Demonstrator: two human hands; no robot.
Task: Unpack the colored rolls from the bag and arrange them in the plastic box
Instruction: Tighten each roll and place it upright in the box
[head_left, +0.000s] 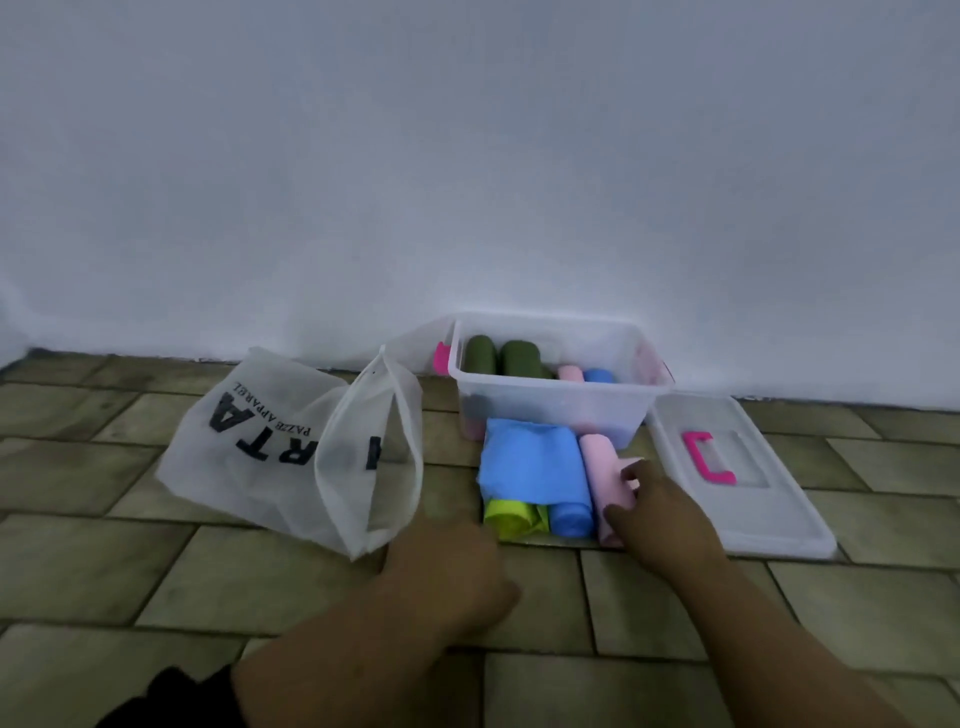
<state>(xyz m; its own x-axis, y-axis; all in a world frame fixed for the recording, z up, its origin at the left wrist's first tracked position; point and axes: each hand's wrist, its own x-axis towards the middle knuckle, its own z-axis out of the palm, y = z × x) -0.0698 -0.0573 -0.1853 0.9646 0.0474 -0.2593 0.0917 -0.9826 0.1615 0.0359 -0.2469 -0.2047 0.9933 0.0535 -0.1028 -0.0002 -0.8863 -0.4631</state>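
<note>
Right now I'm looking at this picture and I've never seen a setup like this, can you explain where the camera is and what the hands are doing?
No machine here: a person wears a camera on the head, looking down at their own bare hands. On the tiled floor lie a white bag, a clear plastic box by the wall and its lid with a pink handle. The box holds dark green rolls and a few others. In front of it lie blue rolls, a yellow-green roll and a pink roll. The right hand grips that pink roll; the left hand is nearby, fingers too blurred to judge.
</note>
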